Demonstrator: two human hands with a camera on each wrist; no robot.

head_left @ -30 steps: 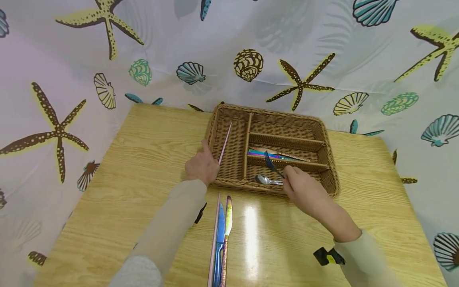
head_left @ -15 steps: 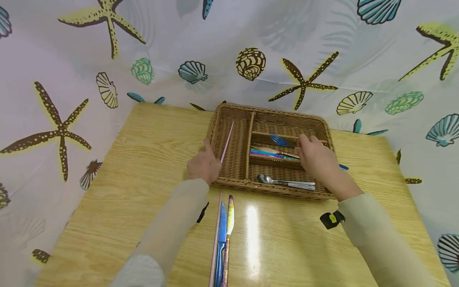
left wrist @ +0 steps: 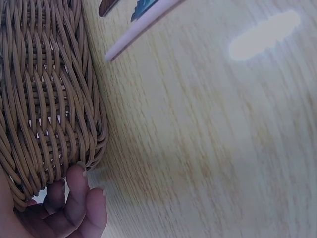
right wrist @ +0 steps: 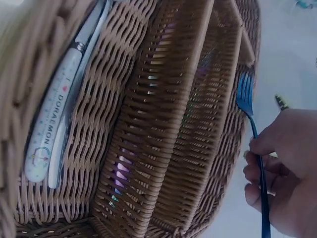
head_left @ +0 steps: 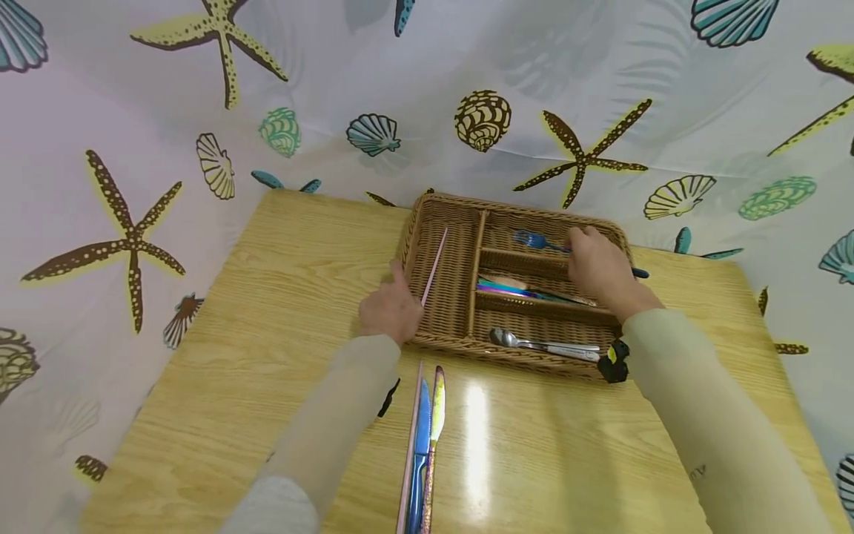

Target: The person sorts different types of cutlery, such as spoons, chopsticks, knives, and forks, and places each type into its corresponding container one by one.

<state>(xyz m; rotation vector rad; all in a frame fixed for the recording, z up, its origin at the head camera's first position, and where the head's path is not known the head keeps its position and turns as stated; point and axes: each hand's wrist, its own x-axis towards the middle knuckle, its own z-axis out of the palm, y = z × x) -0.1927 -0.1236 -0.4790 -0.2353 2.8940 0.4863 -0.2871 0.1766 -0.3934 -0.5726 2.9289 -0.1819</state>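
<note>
A brown wicker cutlery tray (head_left: 472, 311) with several compartments lies on the table. My left hand (head_left: 390, 308) grips its front left corner; in the left wrist view the curled fingers (left wrist: 77, 191) are against the woven wall. Over the back right compartment, my right hand (head_left: 597, 267) pinches a blue fork (head_left: 531, 239) by its handle, tines pointing left. In the right wrist view the fork (right wrist: 245, 94) overlaps the tray's back part. Spoons (head_left: 507, 338) lie in the front compartment, shiny multicoloured cutlery (head_left: 507, 289) in the middle one, and a pink chopstick (head_left: 435, 263) in the left one.
In front of the tray, a pink chopstick (head_left: 410, 452), a blue knife (head_left: 423, 430) and a gold-purple knife (head_left: 437, 408) lie side by side on the wooden table (head_left: 280, 297). A shell-patterned cloth (head_left: 414, 74) hangs behind and at the sides.
My right hand has carried the fork from over the front compartments to the back right one. The left hand keeps its grip on the tray corner. The head view has shifted slightly.
</note>
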